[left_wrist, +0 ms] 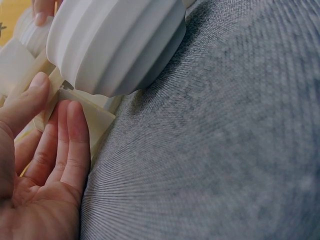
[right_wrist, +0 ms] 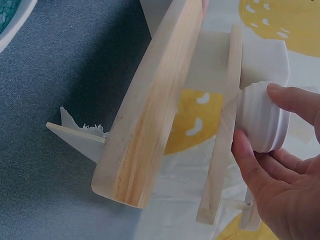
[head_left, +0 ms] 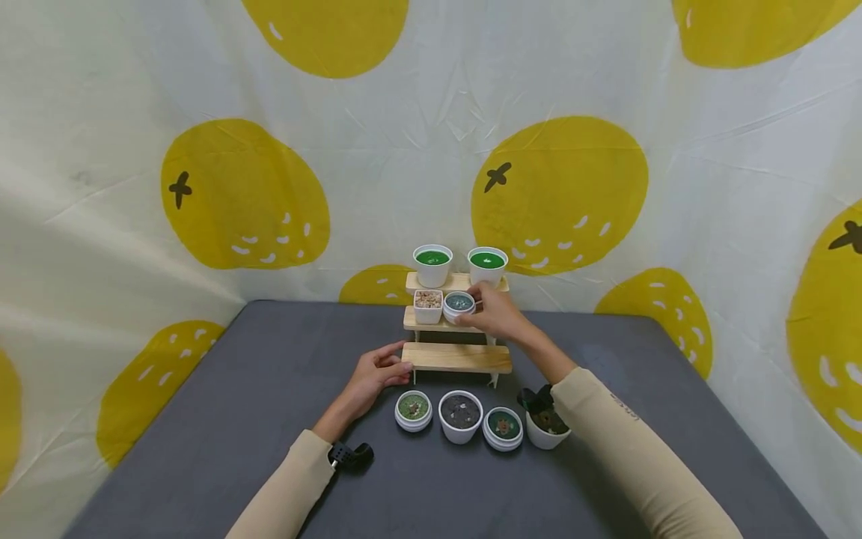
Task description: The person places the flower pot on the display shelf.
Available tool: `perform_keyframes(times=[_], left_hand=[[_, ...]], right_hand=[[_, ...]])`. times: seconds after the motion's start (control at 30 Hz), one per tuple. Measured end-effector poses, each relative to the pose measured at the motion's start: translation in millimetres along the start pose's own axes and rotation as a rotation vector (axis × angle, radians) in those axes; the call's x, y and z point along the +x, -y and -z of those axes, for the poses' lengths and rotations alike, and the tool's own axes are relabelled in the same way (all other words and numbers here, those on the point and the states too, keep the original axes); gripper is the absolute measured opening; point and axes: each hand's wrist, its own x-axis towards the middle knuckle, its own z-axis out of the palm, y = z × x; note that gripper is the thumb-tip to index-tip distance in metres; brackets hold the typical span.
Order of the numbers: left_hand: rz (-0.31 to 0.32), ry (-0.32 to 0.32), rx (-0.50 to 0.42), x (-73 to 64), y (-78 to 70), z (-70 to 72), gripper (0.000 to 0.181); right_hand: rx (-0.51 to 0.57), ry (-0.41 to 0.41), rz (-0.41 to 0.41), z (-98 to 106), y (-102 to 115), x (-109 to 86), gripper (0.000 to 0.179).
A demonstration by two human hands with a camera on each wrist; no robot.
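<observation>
A three-step wooden shelf stand (head_left: 458, 358) stands in the middle of the table. My left hand (head_left: 379, 378) holds the left end of its lowest board, thumb (left_wrist: 37, 90) and fingers on either side of the wood in the left wrist view. My right hand (head_left: 497, 313) grips a small round white ribbed pot with a blue-grey filling (head_left: 459, 302) at the middle board. In the right wrist view, the thumb and fingers surround this pot (right_wrist: 262, 117), its base against the board. Left of it, a square white pot with a pebbly filling (head_left: 428, 305) shares that board.
Two white pots with green fillings, one left (head_left: 432, 263) and one right (head_left: 488, 263), stand on the top board. In front of the stand are a green-topped pot (head_left: 414, 410), a dark-filled pot (head_left: 461, 416), a teal-filled pot (head_left: 503, 428) and another pot (head_left: 547, 430) beside my right sleeve.
</observation>
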Motion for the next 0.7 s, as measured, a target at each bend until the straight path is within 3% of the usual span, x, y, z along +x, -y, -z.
perform_keyframes(times=[0.17,0.47,0.7], left_hand=[[0.027,0.016,0.012,-2.1,1.5,0.5,0.068],[0.015,-0.004,0.015,-1.2,-0.1,2.7,0.066],[0.010,0.004,0.018,-0.8,-2.0,2.6,0.066]], right_hand=[[-0.002,0.002,-0.023,-3.2,-0.5,-2.1,0.065],[-0.007,-0.016,0.020,-5.3,0.3,1.4,0.064],[-0.009,0.027,0.042,-0.6,3.0,-0.6,0.065]])
